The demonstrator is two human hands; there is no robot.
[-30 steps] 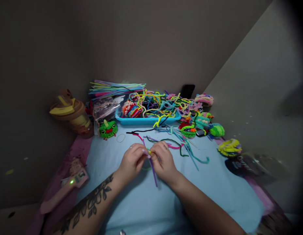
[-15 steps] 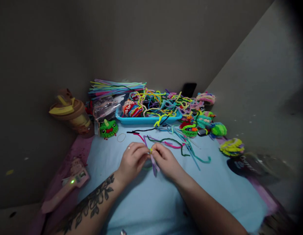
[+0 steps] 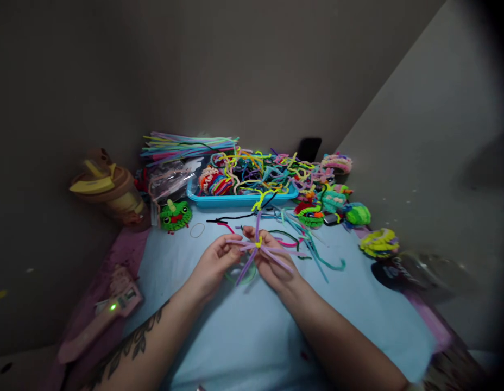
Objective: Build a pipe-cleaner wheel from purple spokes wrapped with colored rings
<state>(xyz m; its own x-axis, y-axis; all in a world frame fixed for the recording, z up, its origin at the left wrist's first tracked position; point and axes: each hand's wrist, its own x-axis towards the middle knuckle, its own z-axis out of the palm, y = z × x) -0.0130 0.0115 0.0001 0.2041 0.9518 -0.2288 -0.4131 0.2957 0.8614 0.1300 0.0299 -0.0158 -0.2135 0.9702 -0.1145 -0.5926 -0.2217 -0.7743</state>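
Star of fuzzy purple sticks (image 3: 258, 244) is over the desk (image 3: 132, 247). The left hand (image 3: 213, 265) pinches its nine o'clock side. The right hand (image 3: 272, 272) is behind, toward four o'clock; I can't tell its grip.

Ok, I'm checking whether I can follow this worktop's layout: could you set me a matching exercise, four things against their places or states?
Things
1. purple star of fuzzy stems
2. green figure with eyes
3. pink device
4. black slab

Places or states
A. at the back, by the wall
B. between the left hand and right hand
C. at the left, a green light glowing on it
D. near the left front corner of the blue tray

Pairs: 1-B, 2-D, 3-C, 4-A
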